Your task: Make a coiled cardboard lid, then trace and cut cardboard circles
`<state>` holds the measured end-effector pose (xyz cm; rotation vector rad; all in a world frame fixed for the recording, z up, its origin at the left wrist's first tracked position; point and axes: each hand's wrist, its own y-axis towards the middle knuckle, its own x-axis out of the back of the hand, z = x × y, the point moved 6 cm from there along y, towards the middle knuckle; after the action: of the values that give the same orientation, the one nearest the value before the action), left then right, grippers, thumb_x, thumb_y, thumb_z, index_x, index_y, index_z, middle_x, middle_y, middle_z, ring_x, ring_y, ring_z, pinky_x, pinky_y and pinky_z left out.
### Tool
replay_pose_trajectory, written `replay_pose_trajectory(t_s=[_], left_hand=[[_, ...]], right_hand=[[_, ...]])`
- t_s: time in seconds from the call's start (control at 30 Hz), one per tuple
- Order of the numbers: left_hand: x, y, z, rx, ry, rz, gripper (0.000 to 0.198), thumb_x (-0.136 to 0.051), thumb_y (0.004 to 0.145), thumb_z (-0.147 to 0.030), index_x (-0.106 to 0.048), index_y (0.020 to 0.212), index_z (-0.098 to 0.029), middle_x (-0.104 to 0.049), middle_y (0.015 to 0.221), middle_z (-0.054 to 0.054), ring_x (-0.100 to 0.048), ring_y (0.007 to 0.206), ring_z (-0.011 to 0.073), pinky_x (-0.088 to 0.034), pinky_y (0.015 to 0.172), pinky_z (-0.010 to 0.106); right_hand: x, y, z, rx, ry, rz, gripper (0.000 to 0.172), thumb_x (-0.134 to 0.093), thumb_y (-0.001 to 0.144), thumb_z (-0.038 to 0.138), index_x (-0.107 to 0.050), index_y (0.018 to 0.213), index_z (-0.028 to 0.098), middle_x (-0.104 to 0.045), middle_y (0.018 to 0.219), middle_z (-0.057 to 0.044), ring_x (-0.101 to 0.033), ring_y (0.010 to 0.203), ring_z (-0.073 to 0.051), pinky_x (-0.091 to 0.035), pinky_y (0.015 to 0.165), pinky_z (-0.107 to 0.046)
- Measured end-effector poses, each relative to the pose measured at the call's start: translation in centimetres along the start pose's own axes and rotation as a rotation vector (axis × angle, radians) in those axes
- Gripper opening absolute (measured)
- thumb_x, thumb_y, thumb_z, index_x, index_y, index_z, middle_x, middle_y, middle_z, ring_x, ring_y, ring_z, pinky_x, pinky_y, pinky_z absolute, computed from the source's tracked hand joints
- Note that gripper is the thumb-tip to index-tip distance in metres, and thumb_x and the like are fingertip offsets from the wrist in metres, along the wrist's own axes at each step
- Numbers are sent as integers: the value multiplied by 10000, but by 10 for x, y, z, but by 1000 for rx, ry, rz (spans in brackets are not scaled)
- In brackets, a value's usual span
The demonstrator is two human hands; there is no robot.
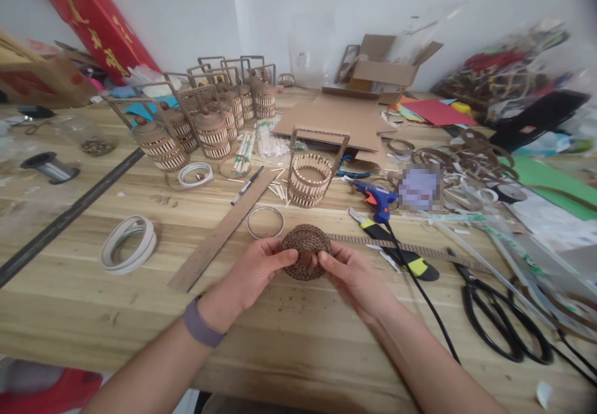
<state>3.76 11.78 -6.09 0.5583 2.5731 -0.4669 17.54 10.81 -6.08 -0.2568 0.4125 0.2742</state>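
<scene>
Between my two hands is a round, tightly wound coil of corrugated cardboard strip [305,236], with a hole or hollow at its middle. My left hand [259,269] grips its left side, thumb on top near the centre. On the opposite side my right hand [354,275] pinches it the same way, fingers curled beneath. A loose length of corrugated strip [443,256] runs from the coil's right side across the table. Just beyond the coil lies a thin ring [265,207], and farther back stands a small open basket [305,197] of pale sticks with a tall handle.
A blue glue gun [381,200] and a yellow-black utility knife [422,267] lie to the right, near large black scissors [497,317]. Several lidded baskets [212,137] stand at back left. A flat cardboard strip [219,234] and tape rolls [149,249] lie leftward.
</scene>
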Motion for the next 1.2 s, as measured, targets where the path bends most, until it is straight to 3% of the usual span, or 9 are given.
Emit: replay_pose_trajectory(t_s=[0.27, 0.4, 0.53, 0.7, 1.0, 1.2], left_hand=[[-2, -1, 2, 58, -9, 52, 375, -925, 589, -413, -791, 805, -138, -758, 690, 41, -680, 689, 178, -499, 734, 276], [0, 1, 5, 51, -29, 23, 355, -918, 613, -402, -787, 818, -143, -775, 765, 56, -705, 762, 191, -518, 795, 286], [7, 2, 6, 46, -36, -43, 398, -908, 626, -417, -781, 886, -143, -786, 917, 92, -717, 888, 240, -534, 862, 341], [9, 1, 6, 74, -3, -41, 375, -900, 638, -415, -780, 864, -141, -787, 887, 90, -720, 889, 258, -541, 877, 375], [11, 1, 6, 85, -5, -38, 343, -908, 623, -420, -770, 795, -158, -780, 819, 57, -715, 846, 236, -534, 853, 352], [6, 1, 5, 37, -27, -16, 409, -917, 609, -427, -779, 894, -168, -783, 934, 83, -710, 935, 254, -521, 891, 357]], right_hand=[[-6, -3, 7, -41, 7, 95, 355, -870, 673, 492, -785, 791, 168, -732, 732, -22, -567, 648, -126, -451, 713, -263], [-4, -1, 3, -33, 58, 40, 325, -873, 673, 476, -766, 723, 173, -738, 738, -31, -589, 666, -135, -468, 742, -279], [1, 1, 1, -14, 111, -42, 313, -883, 664, 454, -776, 779, 183, -751, 767, -47, -661, 789, -191, -494, 824, -332], [5, 1, 4, -15, 113, -57, 337, -862, 691, 474, -789, 858, 190, -774, 847, -69, -686, 890, -226, -512, 861, -362], [3, 0, 1, -72, 166, -31, 334, -872, 680, 463, -792, 827, 174, -783, 813, -78, -707, 854, -229, -531, 862, -371], [4, 2, -2, -36, 249, -98, 299, -883, 668, 447, -786, 792, 193, -782, 796, -62, -702, 887, -235, -530, 887, -379]])
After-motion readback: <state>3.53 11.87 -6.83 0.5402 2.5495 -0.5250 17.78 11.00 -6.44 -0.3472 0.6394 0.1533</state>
